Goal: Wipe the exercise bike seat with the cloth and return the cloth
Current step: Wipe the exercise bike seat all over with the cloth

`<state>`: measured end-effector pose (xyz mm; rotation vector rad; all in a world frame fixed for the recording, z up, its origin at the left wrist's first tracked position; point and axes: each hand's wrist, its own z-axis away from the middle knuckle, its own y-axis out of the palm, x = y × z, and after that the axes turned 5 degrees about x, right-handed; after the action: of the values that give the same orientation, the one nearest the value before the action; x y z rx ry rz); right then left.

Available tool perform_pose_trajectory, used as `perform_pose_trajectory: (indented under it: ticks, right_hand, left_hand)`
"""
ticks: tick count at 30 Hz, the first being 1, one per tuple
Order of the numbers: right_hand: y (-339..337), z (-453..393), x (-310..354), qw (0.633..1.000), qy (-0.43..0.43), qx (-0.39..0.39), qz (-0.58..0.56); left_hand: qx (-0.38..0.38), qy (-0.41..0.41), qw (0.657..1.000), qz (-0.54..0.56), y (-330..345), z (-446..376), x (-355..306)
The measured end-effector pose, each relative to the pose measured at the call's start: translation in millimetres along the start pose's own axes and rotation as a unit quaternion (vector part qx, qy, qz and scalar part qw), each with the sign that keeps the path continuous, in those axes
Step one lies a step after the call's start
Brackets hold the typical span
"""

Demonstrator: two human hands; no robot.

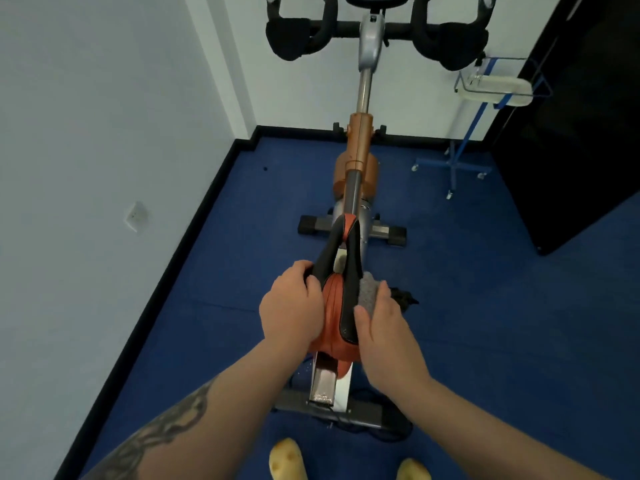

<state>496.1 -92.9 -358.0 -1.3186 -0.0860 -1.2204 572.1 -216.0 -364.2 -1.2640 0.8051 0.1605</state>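
Note:
The exercise bike's orange and black seat (pixel 337 299) is in the middle of the view, its narrow nose pointing away from me. My left hand (pixel 292 308) grips the seat's left side, thumb on top. My right hand (pixel 384 323) presses a grey cloth (pixel 369 292) against the seat's right edge, fingers wrapped over the cloth. Part of the cloth shows above my fingers; the rest is hidden under my palm.
The bike frame (pixel 358 157) runs forward to black handlebars (pixel 377 27) by the white wall. A blue wheeled stand with a wire basket (pixel 491 86) is at the right, beside a black cabinet (pixel 571 133). Blue floor all around. My yellow shoes (pixel 287 459) are at the bottom.

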Motion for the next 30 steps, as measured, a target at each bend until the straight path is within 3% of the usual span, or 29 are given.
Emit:
perform_pose_trajectory:
  ticks: [6, 11, 12, 15, 17, 20, 24, 27, 30]
  right_hand:
    - [-7.3, -52.0, 29.9, 0.994, 0.107, -0.013, 0.000]
    - [21.7, 6.7, 12.6, 0.970, 0.033, -0.133, -0.199]
    - [22.7, 7.7, 10.0, 0.963, 0.039, -0.148, -0.221]
    - [11.3, -17.0, 8.9, 0.962, 0.128, -0.128, -0.204]
    - [0.0, -32.1, 12.9, 0.955, 0.176, -0.113, -0.213]
    - [8.5, -22.5, 12.8, 0.948, 0.143, -0.136, -0.251]
    - [40.8, 14.7, 21.1, 0.958, 0.101, -0.200, -0.179]
    - [20.0, -11.2, 13.4, 0.978, 0.152, -0.116, -0.087]
    - [-8.3, -41.5, 12.2, 0.980, 0.171, -0.030, -0.093]
  left_hand:
    - [0.075, 0.008, 0.997, -0.013, -5.5, -6.0, -1.7]
    - [0.294, 0.084, 0.950, 0.065, -21.4, -33.2, 15.1]
    - [0.301, 0.124, 0.944, 0.057, -23.1, -36.5, 17.8]
    - [0.211, 0.324, 0.922, -0.020, -21.3, -40.1, 18.5]
    - [0.225, 0.387, 0.894, -0.011, -20.6, -43.9, 16.4]
    - [0.274, 0.374, 0.884, 0.054, -20.3, -50.4, 20.7]
    - [0.289, 0.345, 0.889, 0.083, -20.3, -48.8, 21.1]
    - [0.296, 0.330, 0.892, 0.085, -22.1, -47.1, 19.4]
    - [0.293, 0.328, 0.895, 0.075, -24.8, -45.3, 17.7]
